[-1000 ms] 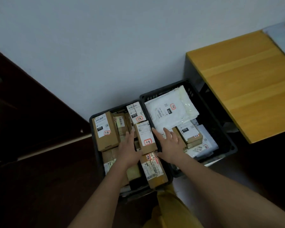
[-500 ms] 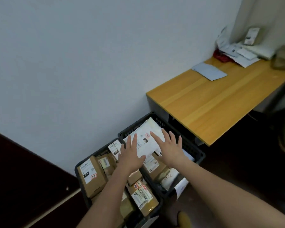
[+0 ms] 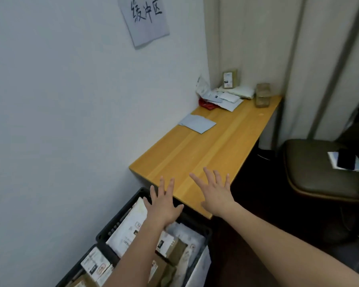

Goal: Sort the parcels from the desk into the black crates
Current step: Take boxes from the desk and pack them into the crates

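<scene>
Both of my hands are empty with the fingers spread: the left hand [image 3: 164,206] hangs over the near black crate [image 3: 120,216] at about 6 o'clock, and the right hand [image 3: 217,194] is over the near corner of the wooden desk [image 3: 205,150]. The parcels left to sort sit well away at the desk's far end, around 1 o'clock: a flat grey mailer [image 3: 197,123] by the wall, then a heap of white poly mailers [image 3: 226,98] with a small brown box [image 3: 230,79] standing upright behind and something red [image 3: 206,104] under the heap. My worry is the heap: it looks loose and slippery, so grabbing one mailer could drag others off the edge or topple the brown box. The clear container [image 3: 263,95] near the desk's far right edge could be knocked off by a sweeping arm. The crates look crowded already, so a parcel dropped carelessly may slide out onto the floor.
</scene>
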Demonstrator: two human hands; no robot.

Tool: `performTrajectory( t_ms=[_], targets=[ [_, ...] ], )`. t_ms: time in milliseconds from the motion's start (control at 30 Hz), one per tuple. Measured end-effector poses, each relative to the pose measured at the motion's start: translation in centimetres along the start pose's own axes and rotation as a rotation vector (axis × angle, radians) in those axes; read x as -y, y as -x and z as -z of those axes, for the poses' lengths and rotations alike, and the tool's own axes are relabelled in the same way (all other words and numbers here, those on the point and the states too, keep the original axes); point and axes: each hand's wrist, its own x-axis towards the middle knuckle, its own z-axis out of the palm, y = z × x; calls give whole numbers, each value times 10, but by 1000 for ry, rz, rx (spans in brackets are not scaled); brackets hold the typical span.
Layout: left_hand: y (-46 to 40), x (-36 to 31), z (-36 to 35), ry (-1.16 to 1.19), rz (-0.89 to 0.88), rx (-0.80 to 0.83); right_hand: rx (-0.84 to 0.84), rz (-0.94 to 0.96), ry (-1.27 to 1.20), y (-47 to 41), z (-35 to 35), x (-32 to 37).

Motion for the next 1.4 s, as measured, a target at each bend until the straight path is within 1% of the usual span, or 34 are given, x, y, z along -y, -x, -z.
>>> performTrajectory(
  t_ms=[200, 333, 433, 533, 767, 867, 1133, 1267, 1400],
  targets=[
    [-74, -137, -2, -75, -90, 34, -61, -113, 8, -28, 38, -141],
    [-119, -224, -1, -113, -168, 20, -71, -198, -5, -45, 68, -234],
    [-145, -272, 1, -140, -215, 5, -89, -232, -14, -59, 86, -284],
    [-171, -306, 6, -157, -235, -6, -103, -250, -38, -76, 99, -317],
    [-245, -346, 15, -195, -253, 5, -103, -260, -76, -133, 111, -363],
    [-289, -361, 22, -201, -258, 40, -86, -278, -61, -164, 117, -385],
    [-438, -409, 49, -205, -331, 34, -31, -373, -52, -291, 135, -447],
    [-496, -412, 65, -167, -334, 46, -35, -409, -40, -355, 148, -463],
    [-539, -401, 74, -131, -303, 57, 31, -409, 1, -407, 150, -465]
  ],
)
